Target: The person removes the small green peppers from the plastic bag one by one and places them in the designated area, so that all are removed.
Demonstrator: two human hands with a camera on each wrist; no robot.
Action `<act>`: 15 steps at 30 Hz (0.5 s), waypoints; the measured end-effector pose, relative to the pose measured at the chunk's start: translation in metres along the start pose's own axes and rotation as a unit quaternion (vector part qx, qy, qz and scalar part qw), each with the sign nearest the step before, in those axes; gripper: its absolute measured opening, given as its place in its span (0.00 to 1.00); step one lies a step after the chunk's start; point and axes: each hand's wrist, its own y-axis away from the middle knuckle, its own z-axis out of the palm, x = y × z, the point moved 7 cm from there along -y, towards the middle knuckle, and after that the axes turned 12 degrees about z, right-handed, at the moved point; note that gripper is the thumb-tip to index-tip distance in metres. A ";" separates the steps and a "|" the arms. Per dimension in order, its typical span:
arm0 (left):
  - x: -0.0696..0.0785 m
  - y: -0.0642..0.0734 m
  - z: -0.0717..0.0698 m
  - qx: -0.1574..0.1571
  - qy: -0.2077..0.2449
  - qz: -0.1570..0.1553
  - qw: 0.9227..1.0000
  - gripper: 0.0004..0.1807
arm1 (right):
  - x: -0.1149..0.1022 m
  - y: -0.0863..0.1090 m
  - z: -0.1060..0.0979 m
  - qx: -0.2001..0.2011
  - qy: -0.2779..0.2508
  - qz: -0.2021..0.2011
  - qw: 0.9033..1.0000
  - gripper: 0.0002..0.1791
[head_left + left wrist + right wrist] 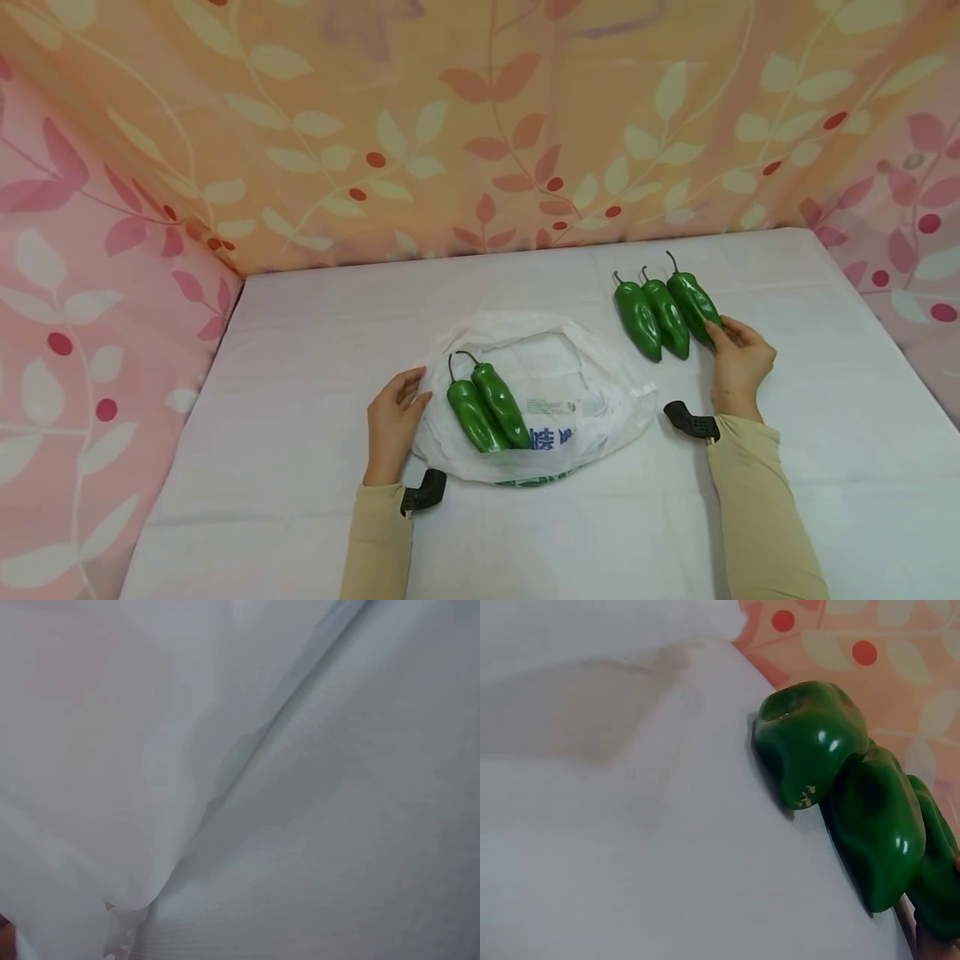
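A white plastic bag [618, 404] lies on the table with its mouth spread wide. Two long green peppers, a left one [474, 417] and a right one [501, 402], lie side by side in it. My left hand [393, 423] pinches the bag's left rim; in the left wrist view the bag's film [90, 750] hides most of that hand. Right of the bag, three more green peppers rest in a row: one nearest the bag [638, 321], a middle one [666, 318] and a rightmost one [692, 300]. My right hand [738, 367] grips the rightmost pepper by its lower end.
A white cloth covers the table [315, 358]. Leaf-patterned curtains, orange at the back [420, 125] and pink at the left [82, 350], stand round it. A black wrist camera sits on each forearm, the left one [424, 493] close to the bag.
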 end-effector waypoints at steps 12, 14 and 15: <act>-0.001 0.000 0.000 -0.004 -0.005 -0.001 1.000 0.19 | -0.003 -0.002 -0.001 -0.037 0.080 0.026 0.996 0.15; -0.001 0.000 0.000 -0.003 -0.005 0.002 1.000 0.19 | -0.004 -0.002 -0.001 -0.050 0.082 0.028 0.995 0.15; -0.001 0.000 -0.001 -0.003 -0.005 0.003 1.000 0.19 | -0.004 -0.001 0.000 -0.057 0.081 0.031 0.995 0.16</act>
